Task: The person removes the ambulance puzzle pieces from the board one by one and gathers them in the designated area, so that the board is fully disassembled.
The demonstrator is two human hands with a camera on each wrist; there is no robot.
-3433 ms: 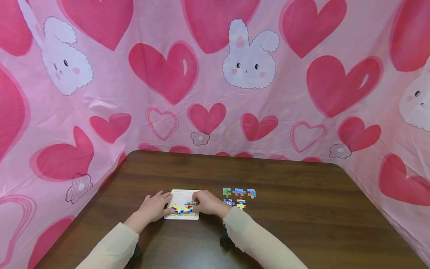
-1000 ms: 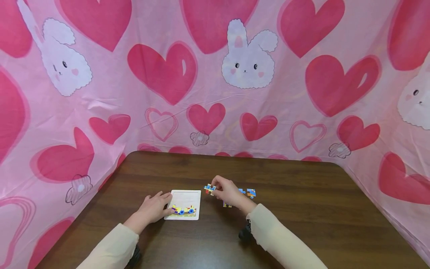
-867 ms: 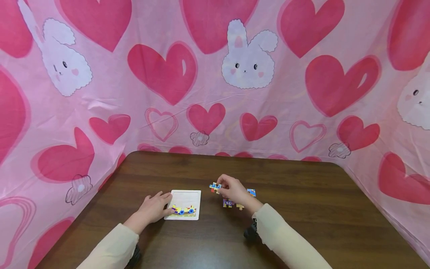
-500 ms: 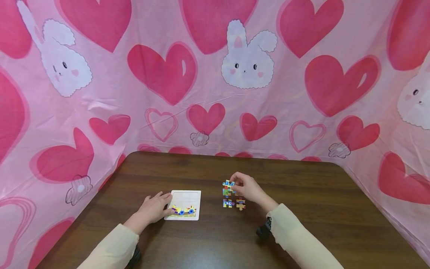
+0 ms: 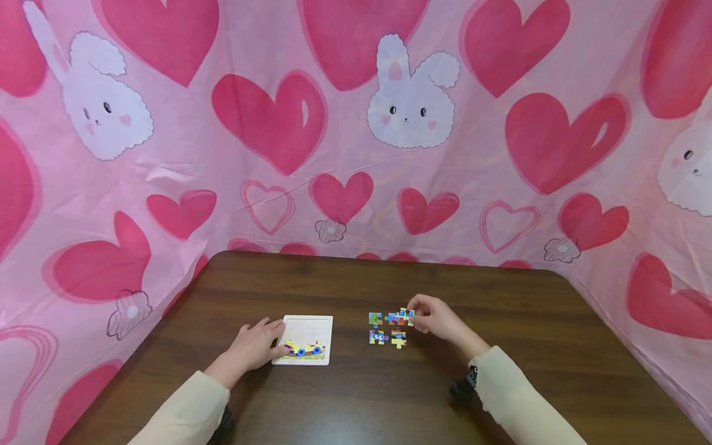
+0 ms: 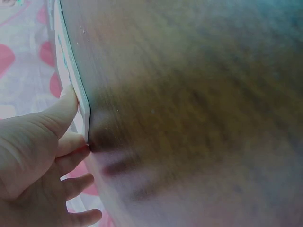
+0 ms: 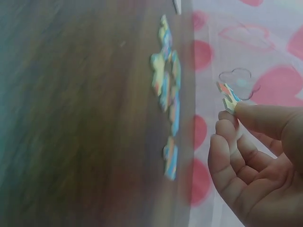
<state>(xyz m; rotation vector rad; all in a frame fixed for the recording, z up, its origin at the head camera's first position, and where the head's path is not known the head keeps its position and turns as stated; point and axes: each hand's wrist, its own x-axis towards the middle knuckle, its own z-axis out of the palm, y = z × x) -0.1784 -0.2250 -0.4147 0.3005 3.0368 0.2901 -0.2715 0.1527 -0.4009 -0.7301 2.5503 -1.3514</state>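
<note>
My right hand (image 5: 442,319) pinches a jigsaw puzzle piece (image 5: 405,316) of blue, red and yellow between thumb and fingertips. In the right wrist view this held piece (image 7: 228,95) appears raised off the tabletop. Under and beside it lie loose puzzle pieces: a green one (image 5: 375,318), a purple and blue one (image 5: 378,337) and a yellow one (image 5: 398,339). My left hand (image 5: 253,346) rests on the left edge of a white puzzle tray (image 5: 330,340), thumb on top, fingers fairly straight. Along the tray's lower part sit fitted pieces (image 5: 303,350) with yellow shapes and blue wheels.
A brown wooden table (image 5: 473,395) carries everything. Behind and at both sides hangs a pink cloth (image 5: 345,154) with hearts and rabbits. In the right wrist view several loose pieces (image 7: 170,158) lie in a row on the tabletop.
Earlier my right hand was at the tray; it left with the pinched piece and has moved right, now over the right end of the loose pieces. The left hand has stayed on the tray.
</note>
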